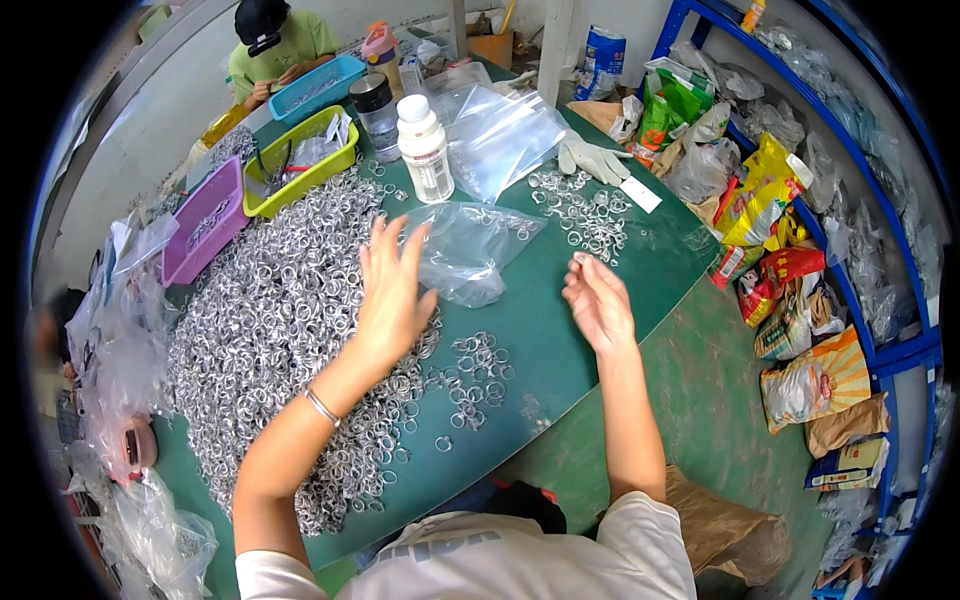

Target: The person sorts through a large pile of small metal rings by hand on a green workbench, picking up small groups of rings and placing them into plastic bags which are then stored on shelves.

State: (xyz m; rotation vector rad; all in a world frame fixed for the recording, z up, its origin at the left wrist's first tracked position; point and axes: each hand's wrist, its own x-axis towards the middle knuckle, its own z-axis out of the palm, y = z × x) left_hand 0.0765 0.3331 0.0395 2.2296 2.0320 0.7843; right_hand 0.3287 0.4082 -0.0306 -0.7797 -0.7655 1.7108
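Observation:
A big heap of silver metal rings [290, 330] covers the left half of the green table [540, 350]. Over the heap's right edge is my left hand [393, 285], fingers spread, holding nothing I can see, with a bracelet on its wrist. Just beyond it lies a clear plastic bag [465, 255] with a few rings inside. My right hand [598, 300] is above the table's right side, thumb and fingertips pinched together; whatever they hold is too small to name. A looser batch of rings [590, 215] lies beyond it, and a small cluster [475, 375] sits nearer me.
A white bottle [425, 150], dark-lidded jar [375, 115], flat plastic bags [500, 130] and a glove [590, 158] stand or lie at the back. Purple [205, 225] and green baskets [300, 165] border the heap. Another person [280, 50] sits beyond. Blue shelving [850, 290] lines the right.

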